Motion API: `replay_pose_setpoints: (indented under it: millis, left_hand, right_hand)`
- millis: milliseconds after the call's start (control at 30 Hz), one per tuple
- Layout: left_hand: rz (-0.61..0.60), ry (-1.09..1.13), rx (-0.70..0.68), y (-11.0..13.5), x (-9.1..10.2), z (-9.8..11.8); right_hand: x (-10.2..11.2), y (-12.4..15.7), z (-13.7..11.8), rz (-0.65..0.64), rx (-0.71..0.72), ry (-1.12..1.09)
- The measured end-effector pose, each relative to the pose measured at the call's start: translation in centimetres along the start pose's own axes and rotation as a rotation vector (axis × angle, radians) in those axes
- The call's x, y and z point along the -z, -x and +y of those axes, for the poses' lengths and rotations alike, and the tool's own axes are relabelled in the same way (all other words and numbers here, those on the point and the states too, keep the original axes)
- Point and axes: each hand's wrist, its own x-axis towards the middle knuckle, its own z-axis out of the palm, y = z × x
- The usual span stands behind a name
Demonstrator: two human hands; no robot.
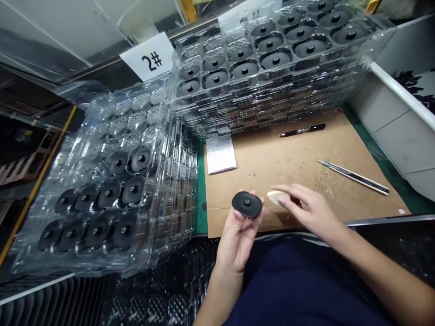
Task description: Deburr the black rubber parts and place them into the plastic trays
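A black oval plastic part with a raised hub in its middle (242, 207) rests in my left hand (238, 233), gripped round its edge with the hub side up. Just to the right, my right hand (304, 206) pinches a small cream-coloured pad (277, 198), perhaps a sponge or cloth; its material cannot be made out. The pad and the black part are apart. Both hands are above the near side of a brown cardboard sheet (265, 158).
Stacked clear trays (159, 181) with black parts stand at left, and another stack (265, 97) at the back. On the cardboard lie a paper slip (220, 154), a pen (302, 130) and a craft knife (353, 176). A white bin (394, 122) stands right. A "2#" sign (149, 56) is behind.
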Motion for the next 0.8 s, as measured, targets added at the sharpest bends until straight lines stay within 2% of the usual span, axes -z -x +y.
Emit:
replay_pose_setpoints:
  millis: [33, 133, 233, 300, 333, 433, 467, 600, 633, 733, 800]
  left_hand:
    - [-0.023, -0.026, -0.013, 0.0, -0.3, -0.2]
    - [-0.069, -0.120, 0.000, 0.1, -1.0, -0.8]
    - [-0.052, -0.210, 0.004, 0.5, -1.6, -1.0]
    - [-0.055, -0.234, -0.025, 0.7, -2.0, -1.0]
    - [-0.067, -0.243, -0.027, 0.9, -2.1, -0.9]
    - [-0.106, -0.276, -0.008, 1.2, -2.4, -0.7]
    - [-0.105, -0.286, -0.008, 1.3, -2.4, -0.5]
    - [-0.053, -0.287, -0.022, 1.3, -2.5, -0.4]
    - [-0.049, -0.284, -0.015, 1.3, -2.5, -0.5]
    - [-0.081, -0.283, -0.008, 1.2, -2.9, -0.5]
    - [-0.098, -0.292, -0.021, 1.2, -3.0, -0.3]
  right_hand:
    - [0.8, -0.3, -1.4, 0.048, 0.013, -0.049]
    - [1.9, -0.5, -5.1, 0.121, 0.196, -0.193]
    - [2.2, -0.6, -6.8, -0.028, 0.258, -0.226]
    - [2.2, -1.0, -7.0, -0.125, 0.250, -0.175]
    - [2.2, -1.3, -7.0, -0.104, 0.263, -0.139]
    - [2.0, -1.2, -7.0, 0.102, 0.354, -0.101]
    - [1.9, -0.9, -7.0, 0.122, 0.373, -0.126]
    - [2.5, 0.2, -7.2, -0.081, 0.303, -0.232]
    - [2.7, 0.1, -7.2, -0.083, 0.284, -0.221]
    - [2.9, -0.1, -7.2, 0.093, 0.349, -0.171]
    - [2.8, 0.1, -7.2, 0.133, 0.398, -0.210]
